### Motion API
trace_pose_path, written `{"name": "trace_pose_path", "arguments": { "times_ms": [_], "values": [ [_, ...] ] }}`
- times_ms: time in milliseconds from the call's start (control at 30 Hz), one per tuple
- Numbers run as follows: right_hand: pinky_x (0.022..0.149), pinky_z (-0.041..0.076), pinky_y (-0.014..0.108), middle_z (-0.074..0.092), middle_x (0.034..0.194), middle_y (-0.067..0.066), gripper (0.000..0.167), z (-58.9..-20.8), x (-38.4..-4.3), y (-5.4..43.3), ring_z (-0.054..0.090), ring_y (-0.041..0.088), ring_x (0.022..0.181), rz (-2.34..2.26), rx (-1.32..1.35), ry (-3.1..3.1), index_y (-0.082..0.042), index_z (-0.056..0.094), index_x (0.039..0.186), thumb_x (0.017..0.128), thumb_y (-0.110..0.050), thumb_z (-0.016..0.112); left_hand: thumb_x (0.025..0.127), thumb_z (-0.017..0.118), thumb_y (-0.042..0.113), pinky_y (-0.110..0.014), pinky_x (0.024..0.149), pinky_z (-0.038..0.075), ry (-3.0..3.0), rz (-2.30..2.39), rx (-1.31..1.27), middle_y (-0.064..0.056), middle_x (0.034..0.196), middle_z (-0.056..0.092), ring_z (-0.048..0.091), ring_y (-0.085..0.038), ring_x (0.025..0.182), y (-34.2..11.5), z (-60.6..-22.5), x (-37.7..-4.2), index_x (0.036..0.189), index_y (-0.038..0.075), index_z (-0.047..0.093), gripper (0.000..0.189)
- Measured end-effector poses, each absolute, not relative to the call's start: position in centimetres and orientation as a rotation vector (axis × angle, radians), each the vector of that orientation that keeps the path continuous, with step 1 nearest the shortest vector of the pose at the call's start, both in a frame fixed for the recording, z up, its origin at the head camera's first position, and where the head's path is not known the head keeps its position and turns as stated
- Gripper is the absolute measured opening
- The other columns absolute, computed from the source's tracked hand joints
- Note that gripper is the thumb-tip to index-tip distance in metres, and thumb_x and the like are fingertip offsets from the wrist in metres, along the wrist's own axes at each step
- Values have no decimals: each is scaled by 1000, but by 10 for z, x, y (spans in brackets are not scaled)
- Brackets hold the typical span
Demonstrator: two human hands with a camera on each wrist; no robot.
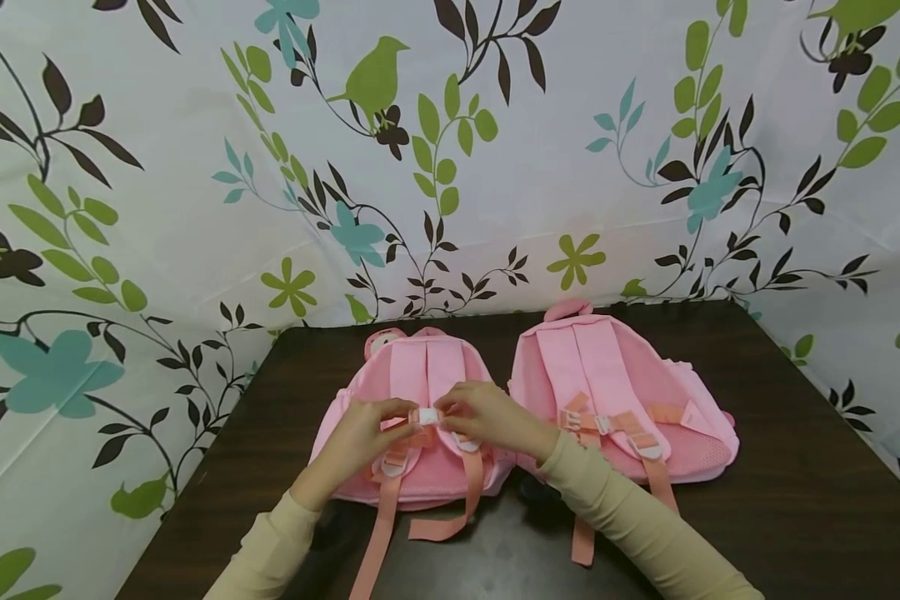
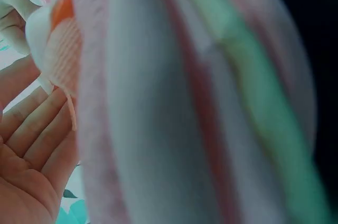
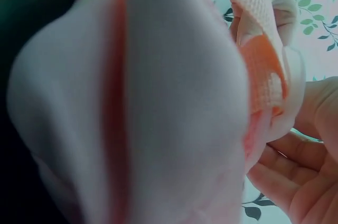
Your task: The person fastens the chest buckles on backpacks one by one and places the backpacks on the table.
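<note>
Two pink backpacks lie strap side up on a dark table. Over the left backpack (image 1: 330,442), both hands meet at a white buckle (image 1: 427,417) on its orange chest strap. My left hand (image 1: 363,437) pinches the buckle's left end between thumb and fingers, and my right hand (image 1: 491,417) pinches the right end. In the left wrist view, the pack's blurred side covers much of the picture, with the left palm (image 2: 31,155) at the lower left. The right wrist view has the right fingers (image 3: 285,176) beside a white strap fitting (image 3: 290,92) and orange webbing (image 3: 259,71).
The right backpack (image 1: 705,425) lies against the left one, its orange chest strap (image 1: 607,423) with a white buckle across it. Loose orange strap ends (image 1: 378,533) hang toward the near side of the dark table (image 1: 780,500). Leaf-and-bird patterned cloth (image 1: 495,233) rises behind.
</note>
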State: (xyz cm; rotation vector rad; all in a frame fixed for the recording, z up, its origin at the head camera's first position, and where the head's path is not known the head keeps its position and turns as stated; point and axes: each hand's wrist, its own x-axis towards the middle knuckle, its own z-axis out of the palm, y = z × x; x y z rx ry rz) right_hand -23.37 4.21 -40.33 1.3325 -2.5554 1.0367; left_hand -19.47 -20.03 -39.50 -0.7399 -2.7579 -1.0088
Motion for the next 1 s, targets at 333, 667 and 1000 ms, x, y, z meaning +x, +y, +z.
{"name": "trace_pose_path", "arguments": {
  "times_ms": [333,667,1000],
  "values": [
    [79,51,25,68,91,1,13,-416,-233,32,60,11,84,947,1418,-2575,-5,76,103,92,-11,74,85,82,17,-34,76,58,-2783,-868,-782,3,94,73,64,-14,81,-206,-412,-190,102,10,77,19],
    [78,51,23,69,92,2,16,-418,-229,31,59,11,82,918,1421,-2635,-3,76,107,94,-11,72,83,85,20,-23,64,50,-2822,-820,-718,7,85,68,58,-13,74,-205,-420,-188,102,11,77,23],
    [96,52,38,70,117,9,30,-398,-224,45,65,22,110,945,1333,-2649,-3,72,121,96,-19,71,86,82,29,-47,92,54,-2836,-879,-637,-7,117,72,68,-23,102,-210,-402,-185,119,6,73,41]
  ]
}}
